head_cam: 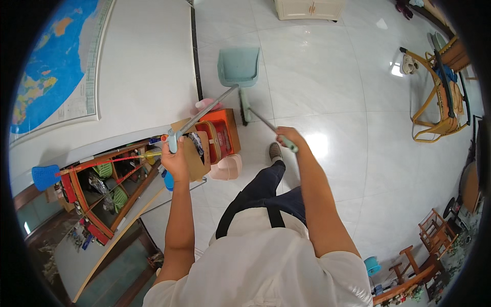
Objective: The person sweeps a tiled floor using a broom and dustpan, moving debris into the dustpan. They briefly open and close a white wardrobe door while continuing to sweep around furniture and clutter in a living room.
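Observation:
My left hand (175, 159) is closed around the grip of a long-handled dustpan (238, 65), whose metal pole slants up to the right. Its pale blue-green pan is out over the tiled floor, beside the wall's black skirting. In my right hand (290, 137) is the green grip of a broom (244, 107). The broom's dark bristles face left, just below the comb-toothed edge of the pan; whether the two touch, I cannot tell. No debris can be made out in the pan.
Left of my legs are an orange box (236, 132), a pink bin (227, 167) and a cardboard box (193, 157). A wooden shelf unit (115, 188) with a blue fly swatter (46, 177) stands farther left. A bamboo chair (435, 99) is at right, a cream cabinet (310, 9) ahead.

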A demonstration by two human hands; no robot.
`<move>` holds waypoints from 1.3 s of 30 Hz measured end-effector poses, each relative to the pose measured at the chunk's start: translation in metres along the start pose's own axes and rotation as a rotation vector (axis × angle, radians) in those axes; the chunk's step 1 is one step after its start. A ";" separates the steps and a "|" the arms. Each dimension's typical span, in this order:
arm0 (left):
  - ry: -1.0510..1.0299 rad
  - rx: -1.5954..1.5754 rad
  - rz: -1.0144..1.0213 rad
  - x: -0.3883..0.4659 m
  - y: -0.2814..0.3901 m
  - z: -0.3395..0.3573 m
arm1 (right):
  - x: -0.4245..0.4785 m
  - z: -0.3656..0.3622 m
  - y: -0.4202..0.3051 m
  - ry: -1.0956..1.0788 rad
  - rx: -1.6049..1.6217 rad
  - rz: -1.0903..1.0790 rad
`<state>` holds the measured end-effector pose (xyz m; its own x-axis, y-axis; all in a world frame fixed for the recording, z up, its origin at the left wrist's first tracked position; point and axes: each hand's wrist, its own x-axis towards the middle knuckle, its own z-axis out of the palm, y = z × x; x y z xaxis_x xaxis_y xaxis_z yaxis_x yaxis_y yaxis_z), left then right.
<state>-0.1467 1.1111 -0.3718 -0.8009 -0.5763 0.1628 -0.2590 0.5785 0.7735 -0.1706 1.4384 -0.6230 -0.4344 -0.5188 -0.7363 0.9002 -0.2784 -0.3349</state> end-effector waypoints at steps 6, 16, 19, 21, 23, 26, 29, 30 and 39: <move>0.027 -0.075 -0.119 0.022 -0.016 -0.003 | -0.138 -0.104 -0.020 0.145 0.147 -0.043; 0.079 -0.049 -0.115 0.065 0.000 0.028 | -0.269 -0.223 -0.031 0.642 0.516 -0.005; 0.165 -0.019 -0.195 0.072 0.019 0.035 | -0.249 -0.214 -0.051 0.681 0.120 -0.011; 0.234 -0.044 -0.216 0.084 0.027 0.036 | -0.235 -0.170 -0.085 0.738 -0.022 0.020; 0.282 -0.031 -0.212 0.097 0.033 0.037 | -0.228 -0.146 -0.115 0.655 -0.100 0.040; 0.353 -0.034 -0.138 0.118 0.021 0.044 | -0.189 -0.109 -0.168 0.440 -0.247 0.034; 0.403 -0.077 -0.197 0.143 0.035 0.057 | -0.116 -0.054 -0.207 0.296 -0.376 0.036; 0.408 -0.063 -0.188 0.152 0.035 0.059 | -0.083 -0.035 -0.217 0.216 -0.425 0.040; 0.370 -0.112 -0.317 0.241 0.039 0.086 | 0.212 0.134 -0.225 -0.055 -0.357 0.132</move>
<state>-0.3964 1.0442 -0.3548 -0.4422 -0.8914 0.0999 -0.3828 0.2883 0.8777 -0.4694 1.2826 -0.6248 -0.3060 -0.5769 -0.7573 0.8987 0.0875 -0.4298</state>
